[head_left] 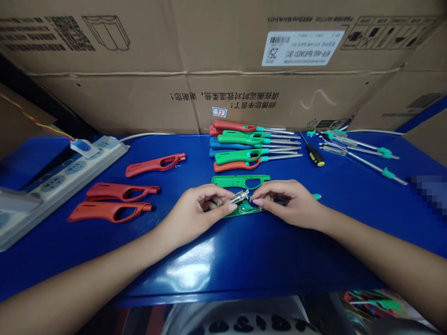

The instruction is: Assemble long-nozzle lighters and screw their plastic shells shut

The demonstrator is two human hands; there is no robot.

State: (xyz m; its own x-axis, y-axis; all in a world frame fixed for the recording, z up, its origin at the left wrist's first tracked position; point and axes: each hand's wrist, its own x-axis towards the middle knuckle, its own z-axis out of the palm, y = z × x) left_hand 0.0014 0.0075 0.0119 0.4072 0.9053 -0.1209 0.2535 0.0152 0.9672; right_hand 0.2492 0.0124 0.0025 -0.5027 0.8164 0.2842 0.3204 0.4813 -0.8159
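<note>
My left hand (195, 211) grips a small clear fuel tank (238, 197) with a metal valve end, between thumb and fingers. The tank is tilted, its valve pointing toward my right hand (291, 201). The right thumb and fingertips are pinched together just right of the valve; whatever they hold is too small to make out. Beneath both hands lies an open green lighter casing half (240, 211), partly hidden by the fingers, with a thin white wire (252, 211) in it. Just behind, another green casing half (228, 181) rests on the blue table (167, 270).
Several red and orange lighter casings (155, 166) lie at left, beside a white power strip (66, 179). Assembled gas lighters (240, 155) are lined up behind my hands. To their right are a screwdriver (315, 155) and several metal-tube inner parts (370, 164). Cardboard (139, 97) walls the back.
</note>
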